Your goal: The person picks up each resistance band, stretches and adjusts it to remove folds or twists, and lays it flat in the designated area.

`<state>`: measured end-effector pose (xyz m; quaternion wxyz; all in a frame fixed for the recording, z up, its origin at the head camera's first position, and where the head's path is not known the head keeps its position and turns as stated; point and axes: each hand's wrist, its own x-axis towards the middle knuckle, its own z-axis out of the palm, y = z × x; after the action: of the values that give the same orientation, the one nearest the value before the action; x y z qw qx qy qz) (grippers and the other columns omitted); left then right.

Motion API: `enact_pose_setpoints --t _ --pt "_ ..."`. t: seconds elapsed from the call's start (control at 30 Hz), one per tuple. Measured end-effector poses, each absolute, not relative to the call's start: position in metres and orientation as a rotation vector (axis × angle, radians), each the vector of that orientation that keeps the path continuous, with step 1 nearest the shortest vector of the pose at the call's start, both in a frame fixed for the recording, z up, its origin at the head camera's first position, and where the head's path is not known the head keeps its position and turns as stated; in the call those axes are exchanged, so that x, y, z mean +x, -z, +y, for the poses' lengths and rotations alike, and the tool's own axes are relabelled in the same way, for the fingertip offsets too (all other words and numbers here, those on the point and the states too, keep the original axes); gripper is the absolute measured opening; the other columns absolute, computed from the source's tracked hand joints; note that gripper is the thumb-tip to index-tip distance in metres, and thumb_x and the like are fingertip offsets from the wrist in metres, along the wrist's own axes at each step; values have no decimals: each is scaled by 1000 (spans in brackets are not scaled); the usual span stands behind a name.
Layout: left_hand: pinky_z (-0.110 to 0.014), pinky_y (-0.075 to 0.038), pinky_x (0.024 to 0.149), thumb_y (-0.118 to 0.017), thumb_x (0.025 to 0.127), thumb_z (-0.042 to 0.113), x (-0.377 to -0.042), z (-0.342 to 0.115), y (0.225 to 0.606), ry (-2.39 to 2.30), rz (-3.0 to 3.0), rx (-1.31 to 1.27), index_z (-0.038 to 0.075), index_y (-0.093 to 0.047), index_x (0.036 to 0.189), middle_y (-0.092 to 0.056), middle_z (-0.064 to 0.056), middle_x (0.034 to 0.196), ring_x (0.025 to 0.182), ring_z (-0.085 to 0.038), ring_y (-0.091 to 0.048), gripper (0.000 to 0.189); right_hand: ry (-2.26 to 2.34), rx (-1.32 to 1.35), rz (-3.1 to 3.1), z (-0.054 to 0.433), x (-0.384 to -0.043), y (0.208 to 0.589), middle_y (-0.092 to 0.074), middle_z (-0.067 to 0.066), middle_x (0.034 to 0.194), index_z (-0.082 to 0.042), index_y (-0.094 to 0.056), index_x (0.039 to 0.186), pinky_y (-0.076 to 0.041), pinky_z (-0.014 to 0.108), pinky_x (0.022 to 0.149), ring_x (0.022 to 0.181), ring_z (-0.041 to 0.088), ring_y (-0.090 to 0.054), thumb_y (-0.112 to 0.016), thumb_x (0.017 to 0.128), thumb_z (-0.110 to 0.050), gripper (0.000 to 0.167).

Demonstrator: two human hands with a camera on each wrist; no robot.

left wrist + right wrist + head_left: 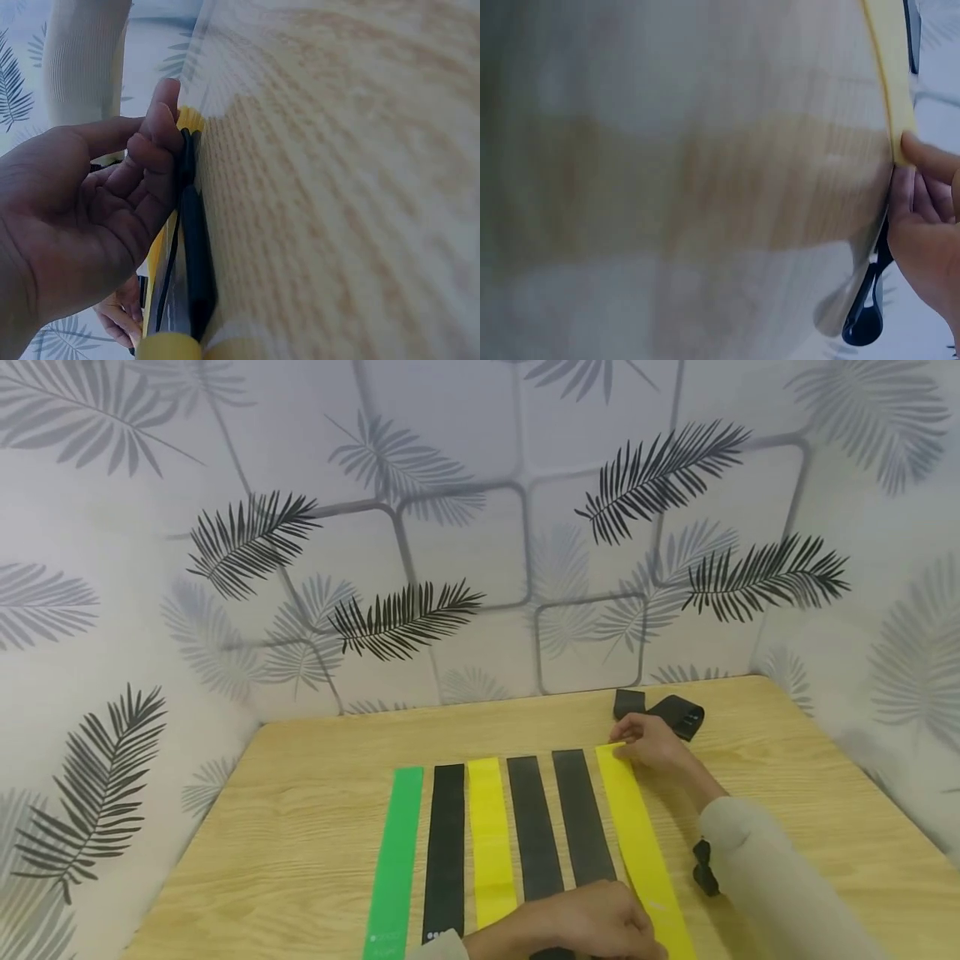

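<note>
Six flat resistance bands lie side by side on the table: a green band (393, 852), a black band (446, 852), a yellow band (491, 843), two more dark bands (534, 827) and, rightmost, another yellow band (637, 835). My right hand (652, 743) pinches the far end of the rightmost yellow band; the right wrist view shows the thumb on its face. Over the near parts of the dark bands is my left hand (592, 920), fingers bent, fingertips by the rightmost yellow band's edge. The left wrist view does not show whether they pinch it.
Black loops of band (678, 717) lie beyond my right hand, near the table's back edge. A small black object (703, 868) shows beside the right sleeve (772, 868). Leaf-patterned walls (465, 552) enclose the wood-grain table (285, 827) at the back and sides.
</note>
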<state>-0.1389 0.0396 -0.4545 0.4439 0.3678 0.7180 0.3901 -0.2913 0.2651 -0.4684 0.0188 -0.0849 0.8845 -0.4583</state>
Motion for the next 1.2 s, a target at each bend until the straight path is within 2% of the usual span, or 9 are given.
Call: enact_pose_setpoints --t 0.2,0.4,0.63,0.77,0.9,1.0,1.1,1.17,1.2 --pt "-23 -59 62 -64 103 20 -137 42 456 -1077 1746 785 -9 -77 86 -70 3 65 57 -4 -65 36 1320 -285 2889 265 -289 469 -71 18 110 1 -68 107 -55 46 88 105 35 -65 -71 94 1 13" --pt "-24 -59 64 -66 103 24 -136 36 457 -1110 1754 745 -11 -77 83 -69 3 61 55 -5 -65 41 1376 -93 3094 269 -296 462 -63 27 121 4 -66 114 -50 59 98 113 45 -59 -67 96 1 18" --pt "-21 -56 57 -66 103 26 -136 35 458 -1081 1785 785 -7 -77 81 -68 6 62 55 -3 -63 42 1303 120 3132 285 -297 466 -50 40 136 18 -50 136 -39 66 109 129 57 -42 -67 98 -8 49" --pt "-18 -51 53 -64 105 28 -136 34 455 -1054 1793 779 -4 -75 77 -66 7 61 55 -3 -61 44 1075 86 3140 290 -294 468 -58 36 135 15 -60 131 -27 71 114 133 61 -38 -68 100 -18 47" --pt "-18 -41 49 -57 108 31 -137 32 452 -1014 1744 809 0 -66 72 -53 4 56 48 -6 -46 48 1175 125 3185 290 -289 465 -65 33 122 11 -64 116 -24 70 108 122 56 -46 -61 103 -15 29" --pt "-19 -46 52 -52 110 32 -140 27 448 -1018 1681 804 -3 -72 86 -59 4 63 53 -6 -52 46 1343 111 3189 287 -287 458 -65 35 115 11 -56 116 -31 64 105 107 51 -57 -50 108 -15 27" --pt "-22 -55 61 -49 111 29 -149 22 443 -1121 1625 791 -5 -74 111 -75 -9 85 69 -7 -66 42 1478 143 3181 288 -284 449 -67 36 102 10 -51 122 -51 49 81 83 46 -63 -44 110 -18 32" --pt "-24 -57 67 -49 111 28 -157 18 438 -1219 1624 799 -6 -72 117 -77 -14 95 75 -9 -69 42 1580 197 3163 289 -280 441 -69 35 102 9 -52 125 -54 37 65 83 42 -68 -44 111 -20 34" --pt "-25 -57 68 -49 111 28 -162 17 436 -1269 1641 806 -5 -72 117 -78 -16 97 76 -9 -70 41 1639 222 3138 290 -278 436 -70 34 104 8 -53 126 -53 32 64 86 41 -69 -44 111 -22 35"
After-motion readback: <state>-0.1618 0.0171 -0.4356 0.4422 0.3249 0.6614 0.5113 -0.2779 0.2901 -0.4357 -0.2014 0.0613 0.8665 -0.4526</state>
